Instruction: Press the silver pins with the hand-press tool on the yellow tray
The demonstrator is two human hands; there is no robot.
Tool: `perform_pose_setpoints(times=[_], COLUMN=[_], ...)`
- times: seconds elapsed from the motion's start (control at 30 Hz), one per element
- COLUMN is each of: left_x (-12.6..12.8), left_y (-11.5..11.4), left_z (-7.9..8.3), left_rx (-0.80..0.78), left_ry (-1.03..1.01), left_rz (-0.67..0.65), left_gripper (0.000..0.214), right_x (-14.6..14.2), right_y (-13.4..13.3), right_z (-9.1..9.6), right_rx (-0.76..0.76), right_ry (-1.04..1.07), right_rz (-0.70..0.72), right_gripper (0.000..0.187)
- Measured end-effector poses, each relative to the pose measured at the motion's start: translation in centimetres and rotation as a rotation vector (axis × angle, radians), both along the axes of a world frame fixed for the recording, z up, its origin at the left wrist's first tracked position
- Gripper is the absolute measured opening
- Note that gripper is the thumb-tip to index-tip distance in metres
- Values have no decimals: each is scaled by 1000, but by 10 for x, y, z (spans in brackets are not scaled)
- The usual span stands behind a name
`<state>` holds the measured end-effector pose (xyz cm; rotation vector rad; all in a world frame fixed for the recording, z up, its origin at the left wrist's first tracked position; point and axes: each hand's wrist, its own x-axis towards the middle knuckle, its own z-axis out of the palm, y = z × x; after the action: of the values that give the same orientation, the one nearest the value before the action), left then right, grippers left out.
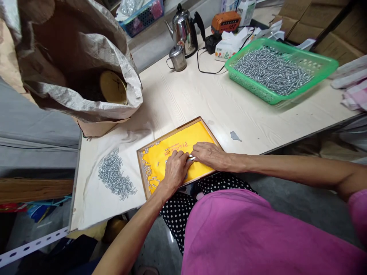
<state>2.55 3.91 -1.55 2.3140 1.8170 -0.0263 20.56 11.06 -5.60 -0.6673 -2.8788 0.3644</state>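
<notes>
Head view: left hand (pixel 176 168) and right hand (pixel 209 154) clamp fingers on metal piece (pixel 192 157), centre; seemingly midway (loose pins (pixel 114 173) remain, lower left).

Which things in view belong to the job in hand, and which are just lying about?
Seemingly part of the job:
silver piece between left hand and right hand
yellow-bottomed tray
pile of metal pins
green basket of metal pieces

Seemingly just lying about:
kettle
lidded metal cup
tissue box
grey scrap
</notes>
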Motion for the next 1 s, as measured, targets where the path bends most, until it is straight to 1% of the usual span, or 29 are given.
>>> perform_pose_setpoints(times=[0.1,0.17,0.2,0.23,0.27,0.33,0.4,0.5,0.57,0.63,0.7,0.77,0.8,0.87,0.9,0.93,1.0], left_x=[-4,-7,-8,-10,-11,-12,-14,-19,-25,-34,-43,-51,-53,-53,-51,-47,-41], left_y=[0,-3,-6,-9,-13,-19,-23,-25,-24,-23,-24,-26,-28,-34,-37,-39,-44], left_z=[-1,-3,-5,-6,-8,-10,-8,5,21,37,51,57,56,47,40,31,11], left_rx=[38,97,134,172,209,272,297,276,241,228,275,386,446,510,497,456,328], left_ry=[-12,-39,-60,-84,-107,-147,-187,-235,-235,-219,-211,-207,-206,-200,-192,-180,-145], left_rz=[12,6,-8,-34,-64,-130,-185,-204,-180,-156,-117,-20,46,145,152,129,50], left_gripper=[25,35,37,34,26,13,14,15,16,16,14,14,14,16,17,20,31], right_x=[0,3,4,5,4,-1,-11,-28,-35,-36,-29,-15,-7,13,23,33,50], right_y=[6,15,20,26,32,43,54,66,71,73,75,78,81,86,89,90,91], right_z=[6,13,17,19,21,21,19,19,23,29,34,37,38,37,36,34,30], right_rx=[34,33,21,6,-7,-2,33,76,67,27,-23,-54,-59,-54,-46,-39,-28], right_ry=[6,3,-3,-12,-23,-51,-72,-43,36,114,151,153,152,156,165,178,208], right_rz=[-33,-12,16,48,69,48,30,52,42,19,-2,-44,-77,-155,-190,-220,-273], right_gripper=[18,33,41,46,45,32,21,23,26,27,26,24,25,27,28,29,32])
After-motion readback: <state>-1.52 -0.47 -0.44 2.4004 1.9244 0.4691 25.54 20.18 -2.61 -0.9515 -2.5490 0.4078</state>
